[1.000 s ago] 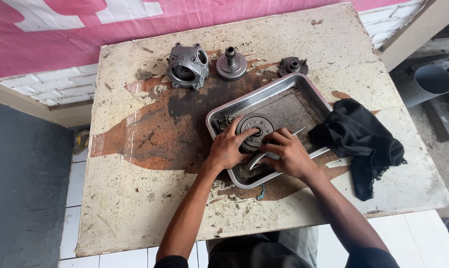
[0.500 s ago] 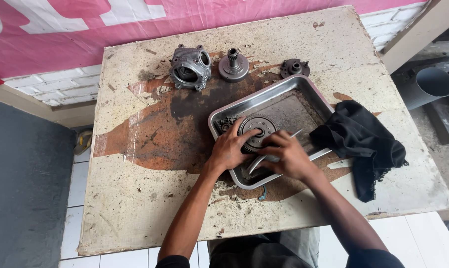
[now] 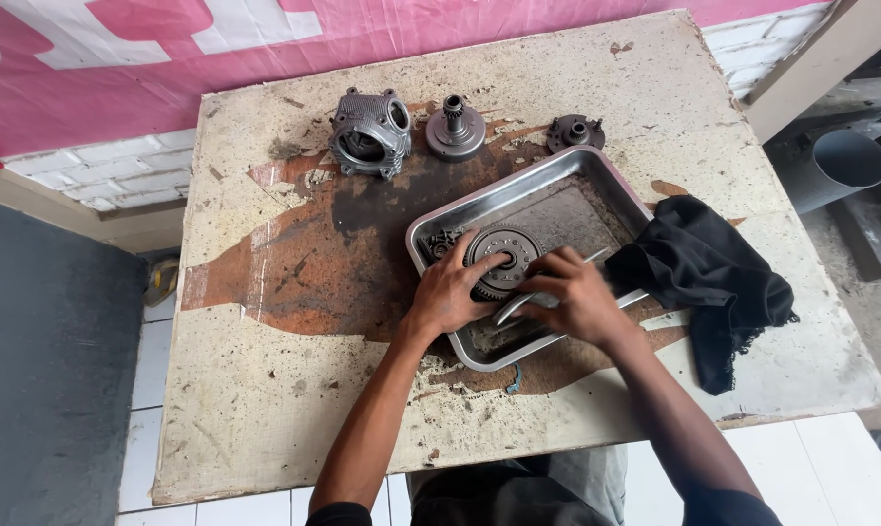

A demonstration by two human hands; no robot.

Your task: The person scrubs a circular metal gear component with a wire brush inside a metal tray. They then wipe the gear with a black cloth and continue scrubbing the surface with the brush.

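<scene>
One toothed gear lay in the steel tray, under both hands. Left hand was spread flat on the gear's near-left side, fingers open and pressing down, nothing clasped. Right hand was curled shut around a thin curved metal tool, working it at the gear's right edge; its tip poked out just past the knuckles.

Handling, judged: gear looked solid metal, heavy for its bulk, fully stiff, not fragile. Surface looked oily and grimy, so likely slippery; teeth on the rim could bite fingers. Best hold probably by the rim with spread fingers, or by the centre hole, palm on top to pin it. Tool looked light, stiff and thin, best held along its curved handle.

Counts: one gear, one tool, one tray, one small dark bit in the tray just beyond the left hand, kind unclear. Three loose engine parts sat on the bench, well beyond both hands: one finned housing, one round hub, one small flange. One black rag lay just right of the right hand, touching the tray.
</scene>
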